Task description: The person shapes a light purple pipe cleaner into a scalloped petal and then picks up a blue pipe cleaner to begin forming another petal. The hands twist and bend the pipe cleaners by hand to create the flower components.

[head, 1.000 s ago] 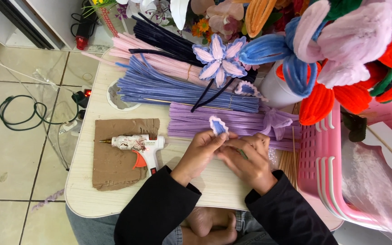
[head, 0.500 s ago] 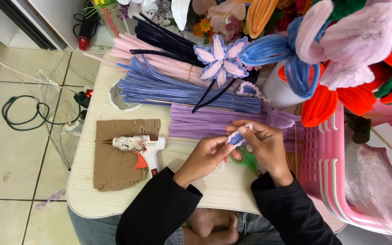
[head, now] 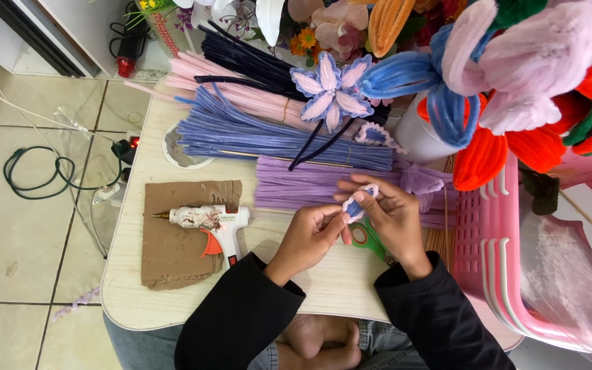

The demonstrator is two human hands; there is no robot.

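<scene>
One glue gun [head: 208, 220], one cardboard sheet [head: 179, 257], one scissors [head: 370, 240], two hands, four pipe-cleaner bundles, one pink basket [head: 491, 260] showing

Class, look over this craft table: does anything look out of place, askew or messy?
The glue gun lies on its side on torn cardboard, its barrel smeared. Green-handled scissors sit half hidden under the right hand.

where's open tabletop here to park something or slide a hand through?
Bare table along the near edge below the cardboard sheet, a strip along its left edge, and a patch between the glue gun and the left hand. Crowded: far half under blue, pink and purple pipe cleaners; right side blocked by the right hand, scissors, pink basket.
</scene>
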